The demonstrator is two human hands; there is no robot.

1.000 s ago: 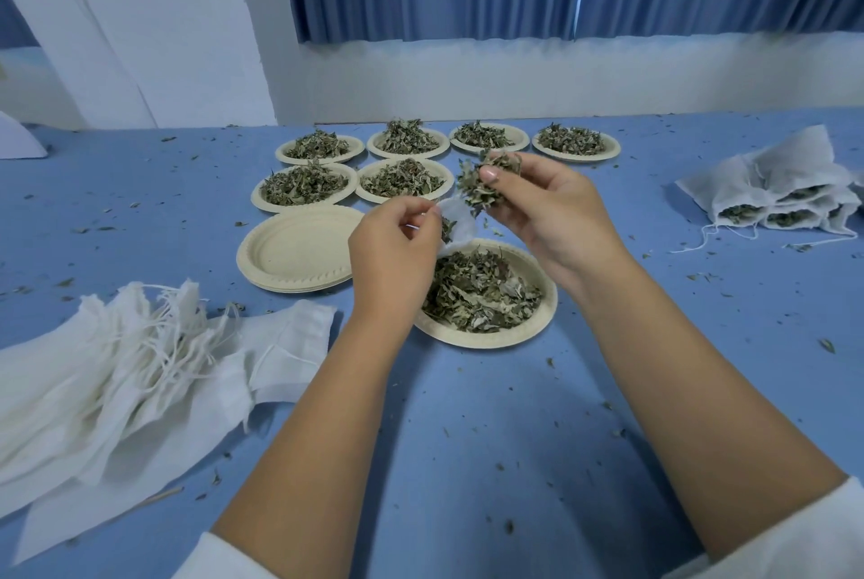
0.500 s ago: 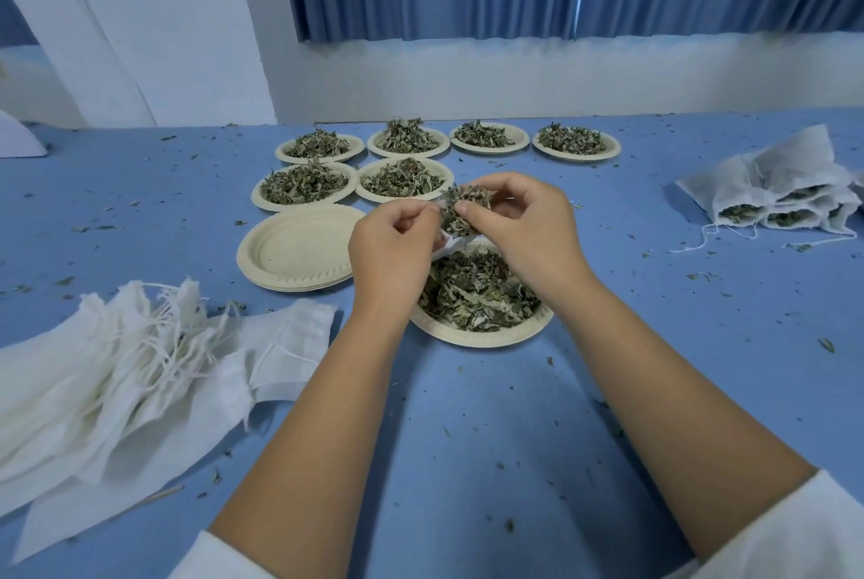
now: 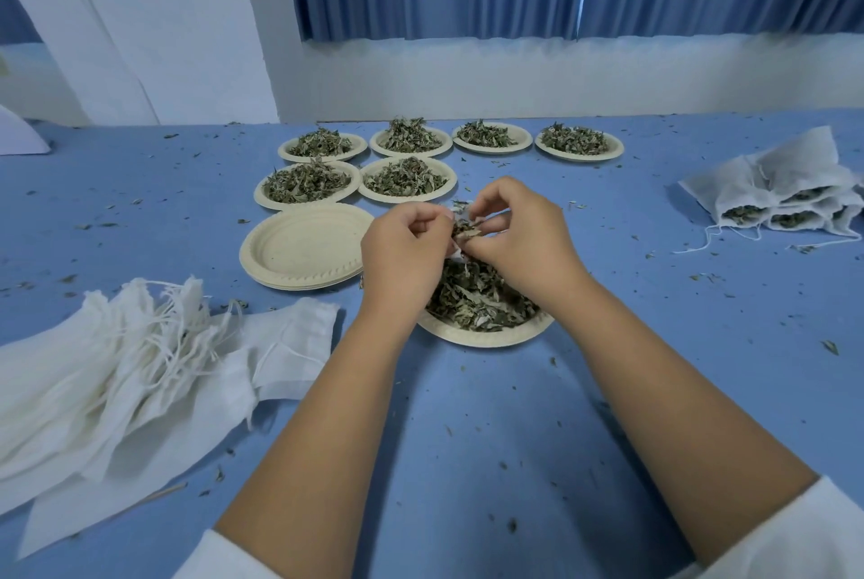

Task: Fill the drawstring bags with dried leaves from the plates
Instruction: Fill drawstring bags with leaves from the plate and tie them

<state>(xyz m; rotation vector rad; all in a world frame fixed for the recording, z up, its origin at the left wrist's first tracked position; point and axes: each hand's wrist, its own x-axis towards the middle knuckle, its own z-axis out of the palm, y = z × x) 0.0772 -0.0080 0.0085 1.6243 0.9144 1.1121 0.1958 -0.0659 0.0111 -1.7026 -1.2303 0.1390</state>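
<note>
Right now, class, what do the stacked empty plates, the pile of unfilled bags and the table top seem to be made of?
Stacked empty plates: likely moulded paper pulp, matt beige, embossed rim. Pile of unfilled bags: thin white fabric, perhaps gauze or non-woven, matt, soft folds, string ties. Table top: matt blue, possibly cloth; unclear.

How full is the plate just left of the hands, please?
Empty: the plate shows only its bare beige surface, while the plates behind it hold heaps of leaves.
</note>
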